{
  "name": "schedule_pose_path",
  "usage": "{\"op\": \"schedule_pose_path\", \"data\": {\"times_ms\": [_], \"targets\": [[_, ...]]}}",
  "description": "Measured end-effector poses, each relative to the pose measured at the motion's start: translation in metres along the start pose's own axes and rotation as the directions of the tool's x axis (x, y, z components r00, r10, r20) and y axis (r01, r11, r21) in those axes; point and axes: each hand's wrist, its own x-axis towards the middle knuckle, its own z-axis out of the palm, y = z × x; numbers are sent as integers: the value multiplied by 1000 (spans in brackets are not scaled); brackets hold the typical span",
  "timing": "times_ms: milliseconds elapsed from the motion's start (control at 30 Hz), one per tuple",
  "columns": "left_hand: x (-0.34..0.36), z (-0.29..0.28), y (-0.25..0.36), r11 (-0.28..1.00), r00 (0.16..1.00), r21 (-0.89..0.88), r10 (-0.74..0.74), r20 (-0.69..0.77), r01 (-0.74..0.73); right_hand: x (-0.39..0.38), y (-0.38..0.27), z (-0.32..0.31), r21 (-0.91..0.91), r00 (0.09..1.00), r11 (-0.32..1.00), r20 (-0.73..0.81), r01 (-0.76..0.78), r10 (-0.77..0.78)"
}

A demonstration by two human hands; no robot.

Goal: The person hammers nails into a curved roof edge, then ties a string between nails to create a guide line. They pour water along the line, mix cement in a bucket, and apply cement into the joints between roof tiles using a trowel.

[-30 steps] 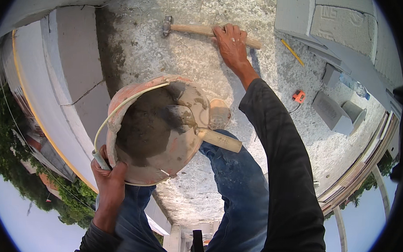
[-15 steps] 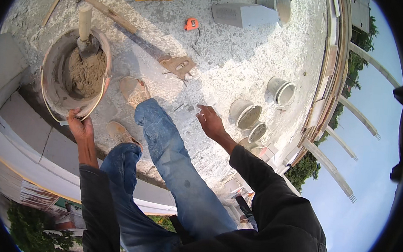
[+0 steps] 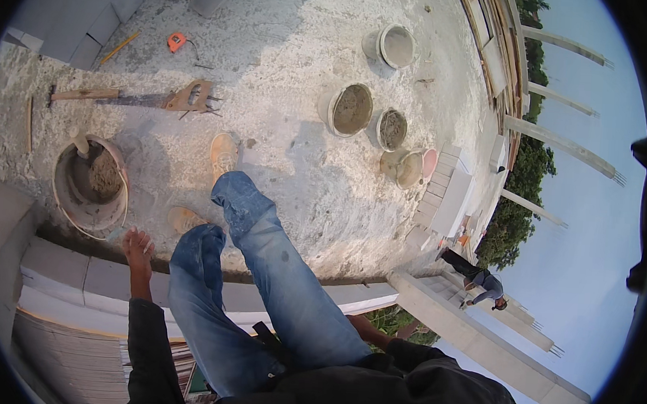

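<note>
Two hands in the head view! Left hand (image 3: 138, 248) right by the handle (image 3: 116, 232) of the mortar bucket (image 3: 96, 218), fingers loosely open, seemingly holding nothing; right hand (image 3: 360, 324) tucked mostly behind the jeans leg (image 3: 296, 289), fingers hidden, can't tell. Bucket stands on the concrete floor (image 3: 279, 199) at left, trowel (image 3: 82, 145) leaning inside. My judgement: curl the fingers squarely around that handle, keep the load level, back steady
</note>
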Motion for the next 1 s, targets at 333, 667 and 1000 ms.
{"op": "schedule_pose_path", "data": {"times_ms": [333,667,1000], "targets": [[-188,27,-34,958,817,204,-280,504,203,23,110,-23,-12,992,992,12,126,-126],[-278,109,-157,859,983,479,-140,-122,182,273,363,-316,601,696,788,-623,136,355],[-408,351,-262,-22,995,994,-5,-104,104,471,561,-488,868,477,437,-495,236,726]]}}
